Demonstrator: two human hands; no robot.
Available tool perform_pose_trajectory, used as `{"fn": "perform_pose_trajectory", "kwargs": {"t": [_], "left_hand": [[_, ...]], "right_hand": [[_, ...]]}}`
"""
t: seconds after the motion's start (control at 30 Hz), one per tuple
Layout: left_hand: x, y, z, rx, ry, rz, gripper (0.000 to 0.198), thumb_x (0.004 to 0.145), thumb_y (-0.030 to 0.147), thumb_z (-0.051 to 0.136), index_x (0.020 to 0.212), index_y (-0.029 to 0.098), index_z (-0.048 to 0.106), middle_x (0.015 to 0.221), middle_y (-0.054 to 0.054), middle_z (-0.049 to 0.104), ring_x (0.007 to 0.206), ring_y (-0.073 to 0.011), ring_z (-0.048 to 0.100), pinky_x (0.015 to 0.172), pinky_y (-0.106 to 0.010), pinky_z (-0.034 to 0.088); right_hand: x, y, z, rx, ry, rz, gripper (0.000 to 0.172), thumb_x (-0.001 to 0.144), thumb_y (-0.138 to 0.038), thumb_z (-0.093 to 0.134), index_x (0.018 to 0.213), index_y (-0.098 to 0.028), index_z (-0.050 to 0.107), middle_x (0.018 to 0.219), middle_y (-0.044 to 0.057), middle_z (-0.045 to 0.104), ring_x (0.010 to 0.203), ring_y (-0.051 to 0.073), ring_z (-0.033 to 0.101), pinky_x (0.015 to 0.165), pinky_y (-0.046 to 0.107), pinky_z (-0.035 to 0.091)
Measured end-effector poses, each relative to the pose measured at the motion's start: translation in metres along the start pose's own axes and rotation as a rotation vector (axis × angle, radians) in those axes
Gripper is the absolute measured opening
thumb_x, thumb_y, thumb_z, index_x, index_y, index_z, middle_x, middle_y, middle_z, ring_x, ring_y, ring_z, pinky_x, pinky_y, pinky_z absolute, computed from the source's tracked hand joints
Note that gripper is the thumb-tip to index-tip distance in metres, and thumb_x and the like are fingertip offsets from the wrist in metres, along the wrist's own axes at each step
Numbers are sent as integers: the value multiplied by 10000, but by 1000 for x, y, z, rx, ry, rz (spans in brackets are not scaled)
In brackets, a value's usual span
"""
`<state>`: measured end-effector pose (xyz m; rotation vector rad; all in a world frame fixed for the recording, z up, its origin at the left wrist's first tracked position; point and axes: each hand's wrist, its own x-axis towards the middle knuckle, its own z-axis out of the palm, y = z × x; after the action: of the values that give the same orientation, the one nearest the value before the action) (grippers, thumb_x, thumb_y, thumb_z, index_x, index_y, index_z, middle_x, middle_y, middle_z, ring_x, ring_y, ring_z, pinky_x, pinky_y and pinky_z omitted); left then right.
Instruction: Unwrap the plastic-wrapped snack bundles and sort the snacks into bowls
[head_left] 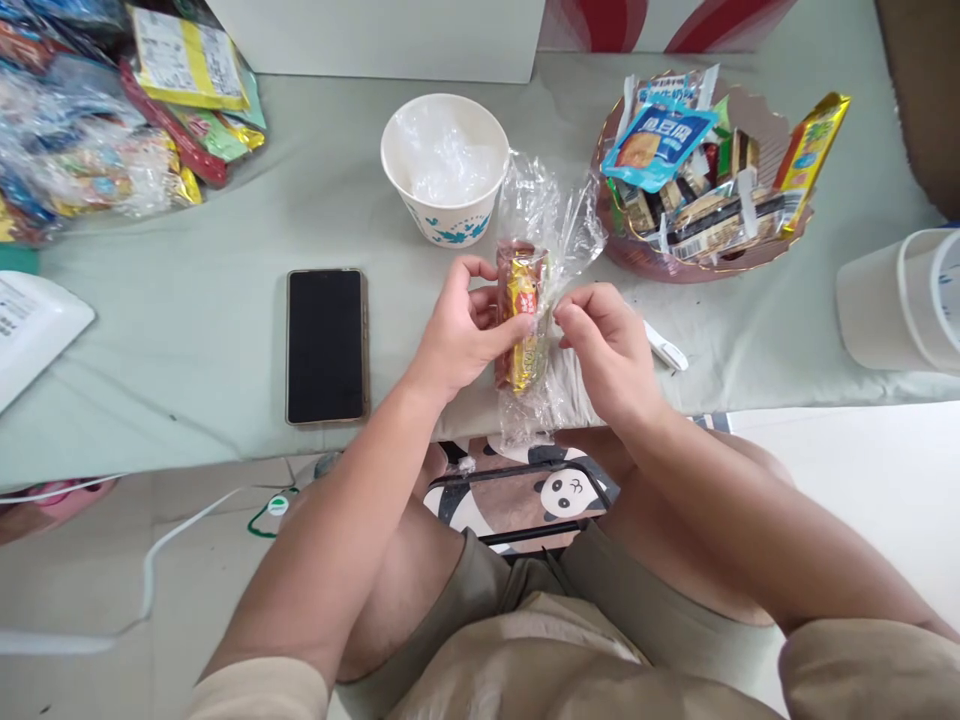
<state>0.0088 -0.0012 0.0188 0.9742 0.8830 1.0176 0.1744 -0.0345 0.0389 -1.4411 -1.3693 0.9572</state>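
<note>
My left hand (457, 345) is wrapped around a bundle of snack packets (519, 372) in yellow and reddish-brown wrappers, thumb across the front. Clear plastic film (574, 225) surrounds the bundle, loose and crinkled above, beside and below it. At the bundle's right side, my right hand (611, 350) has its thumb and forefinger pinched together at the film's edge. A white paper bowl (456, 222) with blue leaf prints stands just behind, holding crumpled clear plastic. Beneath the right hand lies a slim white handled object (666, 348), partly hidden.
A pink scalloped basket (652, 262) of packaged snacks stands at the back right. White paper cups (874, 310) are at the far right. A phone (325, 345) lies to the left, and snack bags (97, 150) pile up at the back left. White boxes (382, 40) border the back.
</note>
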Motion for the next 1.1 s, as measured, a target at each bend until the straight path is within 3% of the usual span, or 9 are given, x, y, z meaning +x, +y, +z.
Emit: {"fn": "perform_pose_trajectory", "kwargs": {"t": [0.13,0.3,0.53,0.63,0.7,0.8,0.9,1.0,1.1], "left_hand": [[-4,1,9,53,18,90,626,663,237,927,998,265,399,899,60,667,694,-94,644,643,-234,487],[-6,-1,9,-12,128,95,516,733,223,846,1018,271,419,946,53,649,662,-77,618,636,-230,486],[-3,15,7,-284,249,-118,488,740,217,699,1151,300,450,866,46,666,775,-203,749,692,-313,563],[-2,18,7,-377,196,-260,438,721,233,657,1127,261,494,831,26,680,767,-229,756,678,-337,587],[-1,16,7,-416,103,-337,394,769,338,661,1129,233,542,826,-2,696,756,-245,751,637,-343,581],[-4,12,9,-413,-72,-393,555,779,477,772,1236,234,570,941,-29,734,785,-241,750,627,-336,572],[-7,10,11,-354,-158,-376,700,654,358,947,1235,221,580,983,-14,731,784,-184,738,650,-286,566],[-8,12,13,-304,-126,-370,583,617,267,964,1071,172,612,910,-13,717,809,-193,760,638,-255,562],[-7,13,12,-367,-7,-378,435,674,209,842,1061,168,648,959,-33,756,833,-218,786,714,-303,623]], "right_hand": [[2,-6,4,-3,-9,-8,282,887,-436,690,765,-209,576,794,-5,607,762,133,580,715,293,482],[3,-8,0,30,-2,-7,231,940,-400,650,815,-206,665,782,-3,662,734,131,609,698,297,520],[5,-1,-9,259,68,85,289,983,-522,655,905,-248,604,751,-17,673,725,136,699,758,321,622],[9,-2,-12,365,65,58,227,988,-481,654,930,-271,588,696,-47,577,669,130,674,785,338,634],[12,-8,-15,409,39,56,182,977,-453,662,956,-285,595,688,-51,536,639,133,657,758,341,633],[15,-20,-22,454,-9,56,156,939,-413,687,1030,-300,629,715,-37,540,671,158,672,720,345,625],[13,-33,-29,460,-44,50,290,875,-364,728,1153,-334,652,802,-30,578,683,155,660,675,333,614],[9,-43,-35,462,-26,16,406,830,-296,736,1223,-365,658,830,-41,566,608,122,595,567,292,569],[7,-49,-42,455,109,-27,401,803,-206,694,1167,-371,663,807,-41,518,554,108,535,487,273,521]]}}
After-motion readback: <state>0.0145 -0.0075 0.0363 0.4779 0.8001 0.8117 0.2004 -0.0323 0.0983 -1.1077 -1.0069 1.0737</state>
